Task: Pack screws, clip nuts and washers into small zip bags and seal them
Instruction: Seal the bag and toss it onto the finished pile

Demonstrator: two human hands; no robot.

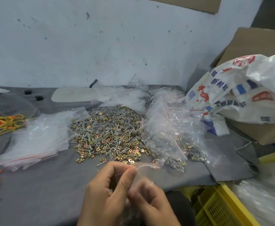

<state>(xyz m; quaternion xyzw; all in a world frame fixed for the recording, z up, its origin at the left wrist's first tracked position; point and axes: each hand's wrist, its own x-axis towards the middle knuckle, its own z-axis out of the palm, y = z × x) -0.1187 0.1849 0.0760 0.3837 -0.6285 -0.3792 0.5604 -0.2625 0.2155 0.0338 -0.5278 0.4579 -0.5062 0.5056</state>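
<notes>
Head view: left hand (107, 193) pinches zip bag (147, 165) by its strip, thumb against forefinger, likely sealing it; right hand (151, 203), fingers curled, grips it just below.

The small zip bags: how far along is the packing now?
Done: a heap of filled clear zip bags lies at the right. In hand: the left hand pinches the red-lined top of one small clear bag, the right hand holds it below. Left: a loose pile of screws, gold clip nuts and grey washers, plus empty bags.
</notes>
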